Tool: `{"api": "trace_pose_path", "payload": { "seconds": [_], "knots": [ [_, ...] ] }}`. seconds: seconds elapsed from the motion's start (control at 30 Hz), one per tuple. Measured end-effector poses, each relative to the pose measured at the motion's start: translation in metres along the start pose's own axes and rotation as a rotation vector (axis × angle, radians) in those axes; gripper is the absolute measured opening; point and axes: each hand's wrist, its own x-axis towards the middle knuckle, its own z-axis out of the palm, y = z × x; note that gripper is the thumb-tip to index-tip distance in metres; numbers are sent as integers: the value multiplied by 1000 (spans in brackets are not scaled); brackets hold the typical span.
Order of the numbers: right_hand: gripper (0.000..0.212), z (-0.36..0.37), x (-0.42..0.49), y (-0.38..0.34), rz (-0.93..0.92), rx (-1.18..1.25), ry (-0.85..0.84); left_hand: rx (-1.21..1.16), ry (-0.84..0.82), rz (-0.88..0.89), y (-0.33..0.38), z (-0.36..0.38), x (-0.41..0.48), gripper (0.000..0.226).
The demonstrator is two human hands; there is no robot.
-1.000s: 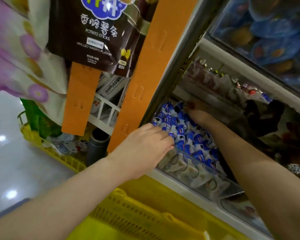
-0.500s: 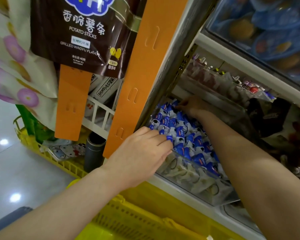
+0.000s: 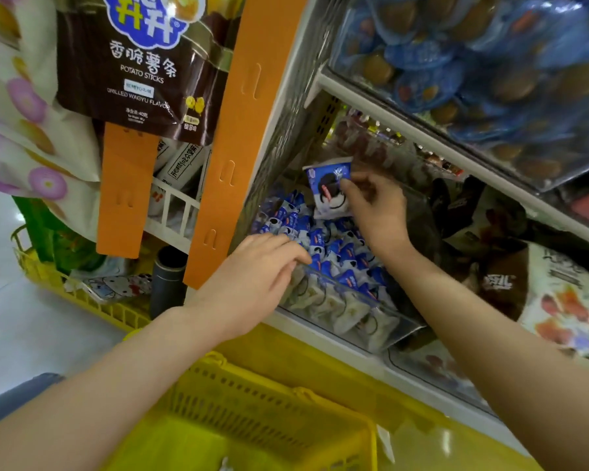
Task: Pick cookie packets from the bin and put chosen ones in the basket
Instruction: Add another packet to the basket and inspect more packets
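Note:
A clear plastic bin (image 3: 393,326) on the shelf holds several blue-and-white cookie packets (image 3: 323,243). My right hand (image 3: 378,209) is raised above the back of the bin, fingers pinched on one cookie packet (image 3: 327,188) held upright. My left hand (image 3: 252,283) rests palm down on the bin's front left corner, fingers curled over its edge and touching the packets. The yellow basket (image 3: 266,399) stands below my arms in the foreground.
An orange shelf upright (image 3: 232,130) stands left of the bin, with a brown potato-sticks bag (image 3: 140,62) hanging beside it. A shelf of blue-wrapped snacks (image 3: 456,73) overhangs the bin. Another yellow basket (image 3: 82,294) with goods sits on the floor at left.
My right hand, earlier reaching deep among the packets, has lifted up with one cookie packet pinched in its fingers. My left hand stays on the bin's front corner.

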Motion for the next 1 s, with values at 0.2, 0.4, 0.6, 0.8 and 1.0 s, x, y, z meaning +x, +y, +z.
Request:
{"api": "trace_pose_path", "payload": {
  "seconds": [0.2, 0.4, 0.6, 0.8, 1.0],
  "knots": [
    [8, -32, -74, -27, -22, 183, 1, -458, 295, -294, 32, -2, -23, 16],
    [6, -20, -150, -28, 137, 348, -263, -882, 195, -627, 46, -3, -51, 28],
    [5, 3, -185, -16, 362, 550, -524, -747, 161, -693, 34, 15, -69, 16],
    [11, 16, -191, -8, 450, 594, -471, -662, 93, -718, 29, 34, -67, 19],
    [14, 15, -191, -2, 405, 522, -388, -758, 143, -807, 32, 47, -61, 15]
  ]
}}
